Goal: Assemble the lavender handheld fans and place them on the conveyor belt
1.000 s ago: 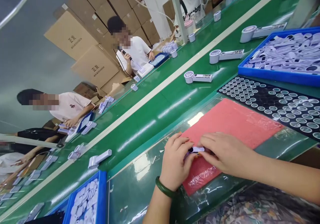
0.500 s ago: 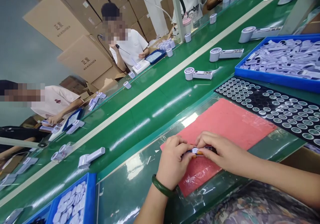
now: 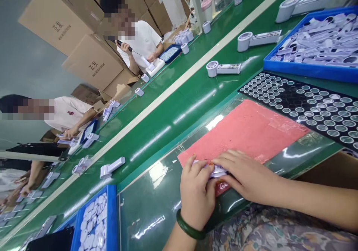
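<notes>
Over the lower edge of a red sheet [image 3: 246, 128], my left hand [image 3: 195, 185] and my right hand [image 3: 243, 172] come together on one small pale-lilac plastic part [image 3: 217, 171]. The fingers of both hands are closed around it, left hand at its left end, right hand at its right. They cover most of the part, so its full shape is hidden. A dark green bangle [image 3: 188, 226] circles my left wrist.
A blue tray [image 3: 307, 71] of lilac casings stands at the right, beside a black sheet of round clear discs [image 3: 321, 113]. Another blue tray [image 3: 112, 206] holds pale caps. Handheld-fan bodies [image 3: 223, 69] lie along the green conveyor [image 3: 156, 131]; co-workers sit across it.
My hands have shifted slightly down and closer around the part, whose lilac surface shows more now. The view has moved a little. Fan bodies on the belt sit at slightly different places.
</notes>
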`<state>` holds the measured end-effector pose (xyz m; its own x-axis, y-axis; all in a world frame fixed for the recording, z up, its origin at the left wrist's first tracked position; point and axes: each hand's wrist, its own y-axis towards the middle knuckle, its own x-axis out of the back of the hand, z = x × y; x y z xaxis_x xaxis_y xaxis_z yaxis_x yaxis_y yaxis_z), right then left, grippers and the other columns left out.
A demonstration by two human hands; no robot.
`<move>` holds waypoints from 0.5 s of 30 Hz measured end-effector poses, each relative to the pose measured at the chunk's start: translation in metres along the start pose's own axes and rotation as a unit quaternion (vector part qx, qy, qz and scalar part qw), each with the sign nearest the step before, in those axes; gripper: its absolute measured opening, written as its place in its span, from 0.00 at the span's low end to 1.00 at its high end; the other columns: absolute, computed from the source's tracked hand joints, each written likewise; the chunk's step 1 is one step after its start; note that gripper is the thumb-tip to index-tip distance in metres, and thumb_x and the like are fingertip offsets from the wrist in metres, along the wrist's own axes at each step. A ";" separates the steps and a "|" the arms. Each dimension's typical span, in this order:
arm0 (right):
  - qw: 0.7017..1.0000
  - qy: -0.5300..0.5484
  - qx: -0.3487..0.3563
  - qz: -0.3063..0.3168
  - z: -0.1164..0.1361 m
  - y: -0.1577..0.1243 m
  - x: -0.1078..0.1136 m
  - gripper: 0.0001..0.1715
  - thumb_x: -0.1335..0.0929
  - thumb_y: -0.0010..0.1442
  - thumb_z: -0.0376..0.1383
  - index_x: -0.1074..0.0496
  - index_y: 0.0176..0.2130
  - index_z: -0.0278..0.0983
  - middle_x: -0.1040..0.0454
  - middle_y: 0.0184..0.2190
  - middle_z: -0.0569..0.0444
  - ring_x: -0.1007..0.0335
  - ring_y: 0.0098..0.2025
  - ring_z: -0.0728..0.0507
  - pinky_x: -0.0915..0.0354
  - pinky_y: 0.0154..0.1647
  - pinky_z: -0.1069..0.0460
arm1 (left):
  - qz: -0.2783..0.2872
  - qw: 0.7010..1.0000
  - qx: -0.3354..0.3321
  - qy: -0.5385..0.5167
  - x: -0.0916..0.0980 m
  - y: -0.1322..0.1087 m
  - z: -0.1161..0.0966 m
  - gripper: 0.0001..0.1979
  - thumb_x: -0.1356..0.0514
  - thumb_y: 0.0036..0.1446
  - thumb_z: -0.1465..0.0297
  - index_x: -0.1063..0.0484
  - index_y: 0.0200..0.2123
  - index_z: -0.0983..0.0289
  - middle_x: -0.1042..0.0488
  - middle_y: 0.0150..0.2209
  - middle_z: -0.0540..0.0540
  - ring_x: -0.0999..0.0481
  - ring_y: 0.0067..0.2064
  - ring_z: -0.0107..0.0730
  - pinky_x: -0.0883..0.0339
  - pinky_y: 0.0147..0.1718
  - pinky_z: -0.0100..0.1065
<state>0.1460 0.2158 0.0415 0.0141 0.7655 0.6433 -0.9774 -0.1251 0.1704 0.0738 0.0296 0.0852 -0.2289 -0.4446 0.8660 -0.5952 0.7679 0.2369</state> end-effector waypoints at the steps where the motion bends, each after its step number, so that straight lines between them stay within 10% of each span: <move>1: 1.000 -0.005 0.005 -0.007 -0.001 0.001 -0.002 0.16 0.41 0.70 0.36 0.30 0.50 0.37 0.28 0.47 0.44 0.36 0.48 0.36 0.38 0.51 0.35 | 0.004 1.000 -0.002 -0.005 0.000 0.002 0.000 0.14 0.39 0.60 0.78 0.27 0.48 0.60 0.25 0.48 0.53 0.28 0.52 0.37 0.39 0.66 0.55; 9: 0.998 0.057 -0.011 -0.019 -0.018 -0.008 0.021 0.28 0.34 0.68 0.42 0.37 0.64 0.38 0.33 0.61 0.45 0.40 0.62 0.37 0.39 0.63 0.37 | 0.072 0.979 -0.066 0.178 0.011 0.016 0.006 0.23 0.42 0.52 0.83 0.27 0.50 0.61 0.29 0.52 0.59 0.32 0.58 0.48 0.30 0.58 0.53; 15: 0.974 -0.089 -0.069 -0.195 -0.067 -0.023 0.110 0.22 0.40 0.72 0.42 0.30 0.58 0.37 0.30 0.57 0.45 0.35 0.59 0.38 0.36 0.61 0.39 | 0.015 0.905 -0.114 0.410 0.056 0.104 0.114 0.19 0.46 0.58 0.79 0.22 0.47 0.58 0.29 0.55 0.61 0.36 0.62 0.55 0.33 0.55 0.57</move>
<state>0.1564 0.3454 0.0587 0.4143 0.6145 0.6714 -0.9093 0.2482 0.3339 -0.0891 0.0322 0.1080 0.4624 -0.0024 0.8866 -0.4022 0.8906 0.2122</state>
